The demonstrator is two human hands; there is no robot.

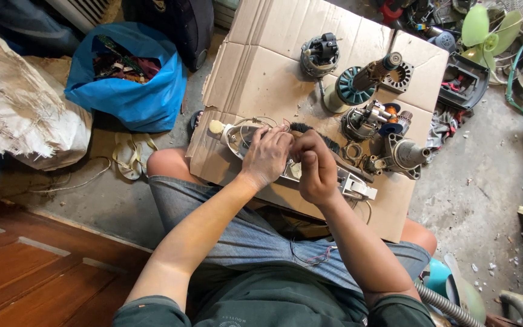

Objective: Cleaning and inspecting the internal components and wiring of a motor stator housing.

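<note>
A long pale grey appliance housing (346, 184) with thin wires lies across a flattened cardboard sheet (261, 66) in front of my knees. My left hand (266, 156) rests on its middle, fingers curled onto the part. My right hand (313, 166) is closed beside it, touching the left hand, gripping something small over the housing; what it pinches is hidden. A dark brush (316, 134) lies just behind my hands. A cream knob (215, 127) ends the housing at the left.
Several motor parts stand on the cardboard's far right: a grey motor (320, 56), a teal-topped unit (352, 88), a metal gearbox (408, 155). A blue bag (129, 82) and sandals (129, 154) lie left. Green fan blades (485, 30) and scrap sit at the far right.
</note>
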